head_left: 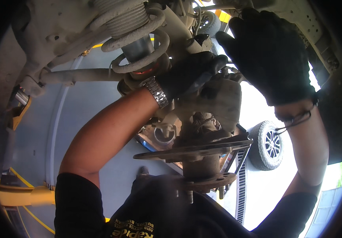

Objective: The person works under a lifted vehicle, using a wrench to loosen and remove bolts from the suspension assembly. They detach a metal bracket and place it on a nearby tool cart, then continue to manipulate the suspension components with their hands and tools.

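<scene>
My left hand (192, 75), in a black glove with a metal watch at the wrist, is closed beside the top of a dusty steering knuckle (218, 101). What its fingers hold, if anything, is hidden. My right hand (272, 55), also black-gloved, is raised to the right of it, thumb and fingers apart, with nothing visible in the grasp. Below both hands, the wheel hub (206, 180) with its studs hangs under a thin round dust shield (186, 150). A coil spring (161, 43) around a shock absorber (137, 49) stands just above my left wrist.
A suspension bar (79, 75) runs across at the left. Dusty vehicle body panels (44, 35) frame the top. On the floor lie a wheel with tyre (267, 145) and, farther off, another tyre (208, 23). A yellow lift part (28, 196) stands at lower left, and a tray (151, 139) sits below the knuckle.
</scene>
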Demonstrator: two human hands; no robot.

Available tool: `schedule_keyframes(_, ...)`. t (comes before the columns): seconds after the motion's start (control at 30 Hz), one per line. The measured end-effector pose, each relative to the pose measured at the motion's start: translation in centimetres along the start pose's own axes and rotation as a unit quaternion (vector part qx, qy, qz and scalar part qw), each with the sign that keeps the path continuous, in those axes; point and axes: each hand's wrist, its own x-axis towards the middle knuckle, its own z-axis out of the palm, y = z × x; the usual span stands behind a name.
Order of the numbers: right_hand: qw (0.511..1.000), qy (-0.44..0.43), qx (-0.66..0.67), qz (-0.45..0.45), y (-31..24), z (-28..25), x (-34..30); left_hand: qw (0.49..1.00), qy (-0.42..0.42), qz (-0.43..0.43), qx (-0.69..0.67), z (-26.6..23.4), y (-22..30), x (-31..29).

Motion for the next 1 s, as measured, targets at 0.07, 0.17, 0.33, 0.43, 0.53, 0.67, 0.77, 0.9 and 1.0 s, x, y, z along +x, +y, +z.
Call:
schedule_keyframes(0.07,0.999,0.031,0.011,-0.021,-1.2,-1.7,0.1,0.996,0.023,0.001,-0.081,0.4,-0.9,-0.3)
schedule_keyframes(0.17,0.996,0.071,-0.009,-0.053,-2.0,-2.8,0.7,0.996,0.081,0.02,-0.044,1.6,-2.5,-0.6)
schedule_keyframes(0.33,0.99,0.032,-0.121,-0.065,-1.6,-1.2,0.8,0.956,0.022,-0.207,-0.207,0.5,0.4,0.6)
schedule_keyframes(0.43,0.994,-0.001,-0.094,-0.047,-0.4,-0.5,0.3,0.956,0.076,-0.141,-0.247,1.7,0.3,0.4)
schedule_keyframes(0.53,0.997,0.002,0.063,-0.035,-0.1,-0.1,0.0,0.966,0.043,-0.173,-0.186,1.2,0.7,0.5)
schedule_keyframes(0.67,0.965,0.096,0.24,-0.035,0.6,1.0,-1.0,0.952,0.004,-0.195,-0.234,0.9,0.5,0.4)
schedule_keyframes(0.77,0.898,0.111,0.415,0.093,1.9,1.7,-2.0,0.965,0.054,-0.174,-0.19,1.0,-0.6,-0.7)
schedule_keyframes(0.9,0.877,0.094,0.445,0.157,2.2,7.4,-9.5,0.945,0.055,-0.174,-0.27,2.0,0.9,0.4)
schedule_keyframes(1.0,0.733,-0.005,0.644,0.22,0.1,9.0,-10.7,0.951,0.047,-0.193,-0.239,1.5,1.0,0.2)
